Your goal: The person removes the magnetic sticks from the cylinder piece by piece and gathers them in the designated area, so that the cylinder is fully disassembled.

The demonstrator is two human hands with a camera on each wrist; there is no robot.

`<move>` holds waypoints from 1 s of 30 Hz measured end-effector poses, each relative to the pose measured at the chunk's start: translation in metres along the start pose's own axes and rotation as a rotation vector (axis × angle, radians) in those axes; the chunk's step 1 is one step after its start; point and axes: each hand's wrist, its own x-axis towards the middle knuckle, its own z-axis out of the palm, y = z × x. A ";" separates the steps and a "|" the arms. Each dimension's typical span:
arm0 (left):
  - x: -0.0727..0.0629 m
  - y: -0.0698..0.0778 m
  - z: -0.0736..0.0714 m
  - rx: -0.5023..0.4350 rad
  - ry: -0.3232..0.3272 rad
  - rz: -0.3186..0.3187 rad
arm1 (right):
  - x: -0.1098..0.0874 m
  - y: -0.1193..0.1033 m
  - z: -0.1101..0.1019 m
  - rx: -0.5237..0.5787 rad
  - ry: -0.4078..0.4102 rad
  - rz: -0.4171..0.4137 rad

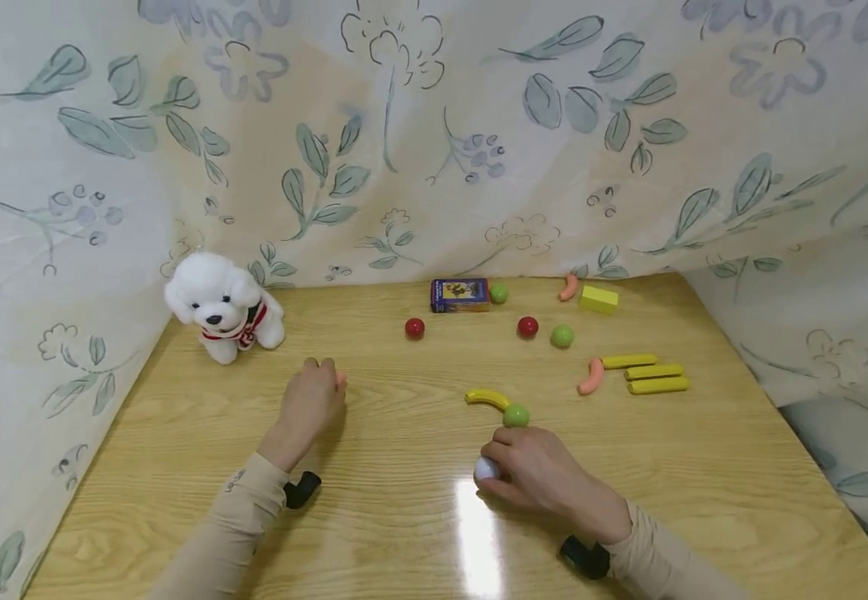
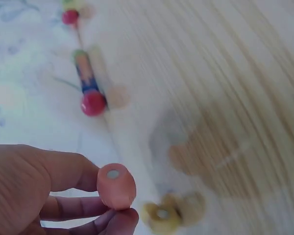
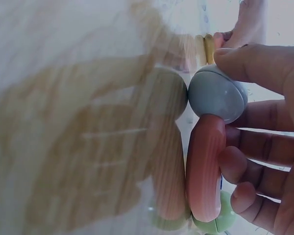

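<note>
My left hand (image 1: 310,404) pinches a small pink piece (image 2: 116,191) between thumb and fingers; a round silvery spot shows on its end. In the head view most of that piece is hidden by the fingers. My right hand (image 1: 542,471) holds a white ball (image 1: 486,469) between thumb and fingers, low over the wooden table. A pink rod (image 3: 205,169) touches the ball in the right wrist view, with two fingertips against or close beside it. Beyond the rod is a green ball (image 1: 516,416), touching a curved yellow stick (image 1: 487,397).
A white plush dog (image 1: 220,304) sits at the back left. Toward the back are a blue box (image 1: 460,296), red balls (image 1: 527,327), green balls (image 1: 562,336) and a yellow block (image 1: 599,299). Straight yellow sticks (image 1: 657,385) and a pink curved stick (image 1: 591,377) lie at the right.
</note>
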 end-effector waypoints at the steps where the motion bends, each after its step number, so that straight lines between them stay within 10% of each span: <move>1: -0.001 -0.005 0.000 -0.005 -0.010 -0.019 | 0.001 0.000 0.000 -0.004 -0.005 -0.004; 14: -0.010 0.002 0.010 -0.032 0.000 0.015 | 0.003 0.010 -0.011 0.017 0.042 0.028; 19: -0.020 0.048 0.005 -0.167 -0.063 0.197 | 0.005 0.034 -0.020 -0.001 0.145 0.169; 26: -0.040 0.107 0.007 -0.205 -0.215 0.542 | 0.006 0.042 -0.008 0.052 0.066 0.223; 30: -0.047 0.123 0.014 -0.175 -0.292 0.607 | 0.007 0.037 -0.004 0.043 0.087 0.218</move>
